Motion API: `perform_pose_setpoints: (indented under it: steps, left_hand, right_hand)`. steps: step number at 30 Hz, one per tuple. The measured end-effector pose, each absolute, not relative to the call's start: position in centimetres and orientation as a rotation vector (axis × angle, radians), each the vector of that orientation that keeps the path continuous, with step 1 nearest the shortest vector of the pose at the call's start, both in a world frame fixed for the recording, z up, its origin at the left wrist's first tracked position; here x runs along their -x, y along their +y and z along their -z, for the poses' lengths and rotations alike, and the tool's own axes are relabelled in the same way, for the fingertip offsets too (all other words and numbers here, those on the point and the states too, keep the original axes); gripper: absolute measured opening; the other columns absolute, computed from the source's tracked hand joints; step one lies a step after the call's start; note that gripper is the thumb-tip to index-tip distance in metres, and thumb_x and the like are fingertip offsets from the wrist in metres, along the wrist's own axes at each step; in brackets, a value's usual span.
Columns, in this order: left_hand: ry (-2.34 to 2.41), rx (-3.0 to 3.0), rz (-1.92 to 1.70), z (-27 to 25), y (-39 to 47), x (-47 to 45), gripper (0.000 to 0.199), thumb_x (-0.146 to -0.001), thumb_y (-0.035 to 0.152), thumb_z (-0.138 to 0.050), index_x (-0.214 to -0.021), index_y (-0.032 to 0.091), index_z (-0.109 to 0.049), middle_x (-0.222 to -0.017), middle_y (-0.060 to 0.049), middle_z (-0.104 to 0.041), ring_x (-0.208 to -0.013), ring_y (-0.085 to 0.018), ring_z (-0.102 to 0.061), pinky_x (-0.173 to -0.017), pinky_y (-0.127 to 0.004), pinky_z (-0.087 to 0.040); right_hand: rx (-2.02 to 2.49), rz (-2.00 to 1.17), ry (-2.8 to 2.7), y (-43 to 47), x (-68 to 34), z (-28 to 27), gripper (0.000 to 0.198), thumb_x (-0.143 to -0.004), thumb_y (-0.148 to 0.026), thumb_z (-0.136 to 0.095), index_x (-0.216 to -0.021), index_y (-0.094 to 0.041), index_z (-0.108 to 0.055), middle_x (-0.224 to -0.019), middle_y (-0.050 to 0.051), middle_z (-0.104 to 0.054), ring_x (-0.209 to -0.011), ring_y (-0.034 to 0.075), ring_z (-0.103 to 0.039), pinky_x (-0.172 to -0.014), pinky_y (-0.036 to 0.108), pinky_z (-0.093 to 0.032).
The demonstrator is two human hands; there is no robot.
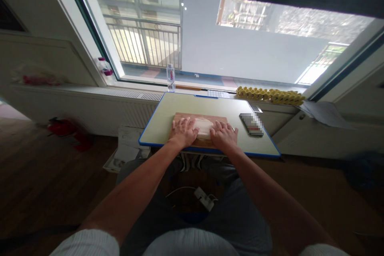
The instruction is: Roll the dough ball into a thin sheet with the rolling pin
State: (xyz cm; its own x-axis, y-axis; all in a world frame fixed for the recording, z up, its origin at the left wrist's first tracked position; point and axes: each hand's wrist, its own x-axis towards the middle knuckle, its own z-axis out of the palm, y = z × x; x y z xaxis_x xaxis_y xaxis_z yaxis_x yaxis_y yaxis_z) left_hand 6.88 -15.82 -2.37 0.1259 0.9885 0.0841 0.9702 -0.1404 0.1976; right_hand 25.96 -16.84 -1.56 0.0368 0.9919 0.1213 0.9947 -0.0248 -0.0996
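Note:
A pale, flattened piece that looks like dough (203, 127) lies on a wooden board (199, 143) on the small table. At its left edge my left hand (182, 131) rests palm down, fingers spread, the thumb reaching onto the pale piece. My right hand (224, 134) lies flat at the opposite edge, also with fingers apart and the thumb pointing outward to the right. Both hands press on the board's ends, and neither is wrapped round anything. What lies under the palms is hidden.
The pale table (156, 126) has a blue rim. A pixelated phone-like object (252, 124) lies right of the board. On the sill are a clear bottle (171, 78) and yellow egg trays (270, 96). A power strip (204, 199) sits on the floor below, a red fire extinguisher (70, 133) at left.

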Motion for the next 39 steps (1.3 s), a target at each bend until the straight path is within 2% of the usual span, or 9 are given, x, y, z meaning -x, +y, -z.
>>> perform_pose_setpoints:
  steps: [14,25,28,32,39]
  left_hand:
    - [1.945,-2.194,-0.130,1.4,-12.6,-6.8,0.075,-0.104,0.063,-0.019,-0.169,0.032,-0.036,-0.179,-0.010,-0.030,-0.164,-0.036,-0.028,-0.130,-0.067,-0.017]
    - [1.935,-2.161,-0.114,0.6,-10.4,-7.0,0.074,-0.103,0.063,-0.021,-0.168,0.034,-0.037,-0.178,-0.008,-0.031,-0.163,-0.034,-0.027,-0.131,-0.066,-0.016]
    - [1.951,-2.179,-0.132,0.7,-9.5,-7.0,0.074,-0.103,0.063,-0.021,-0.167,0.032,-0.040,-0.176,-0.009,-0.035,-0.161,-0.035,-0.032,-0.130,-0.066,-0.020]
    - [1.972,-2.213,-0.212,0.6,-8.3,-7.2,0.068,-0.104,0.062,-0.024,-0.158,0.031,-0.052,-0.168,-0.011,-0.048,-0.152,-0.036,-0.044,-0.125,-0.066,-0.029]
    - [2.016,-2.206,-0.357,0.7,-5.5,-7.4,0.061,-0.107,0.057,-0.025,-0.143,0.025,-0.061,-0.151,-0.015,-0.063,-0.139,-0.034,-0.055,-0.119,-0.060,-0.039]
  right_hand:
    - [2.166,-0.237,-2.130,-13.3,-26.6,0.6,0.071,-0.103,-0.054,-0.036,-0.167,-0.026,-0.040,-0.175,0.008,-0.036,-0.157,0.036,-0.035,-0.127,0.069,-0.024]
    - [2.114,-0.264,-2.098,-11.7,-26.6,0.4,0.073,-0.105,-0.064,-0.029,-0.166,-0.026,-0.042,-0.172,0.011,-0.040,-0.155,0.038,-0.036,-0.126,0.068,-0.026]
    - [2.115,-0.295,-2.097,-10.9,-26.7,0.4,0.076,-0.105,-0.066,-0.028,-0.167,-0.024,-0.041,-0.173,0.012,-0.039,-0.155,0.039,-0.036,-0.125,0.069,-0.026]
    - [2.133,-0.312,-2.053,-9.6,-26.7,0.3,0.075,-0.105,-0.066,-0.030,-0.165,-0.024,-0.043,-0.172,0.013,-0.039,-0.155,0.038,-0.036,-0.125,0.067,-0.027]
    - [2.091,-0.216,-1.975,-7.1,-26.6,0.3,0.070,-0.106,-0.061,-0.034,-0.156,-0.016,-0.054,-0.163,0.018,-0.051,-0.147,0.038,-0.046,-0.123,0.062,-0.031]
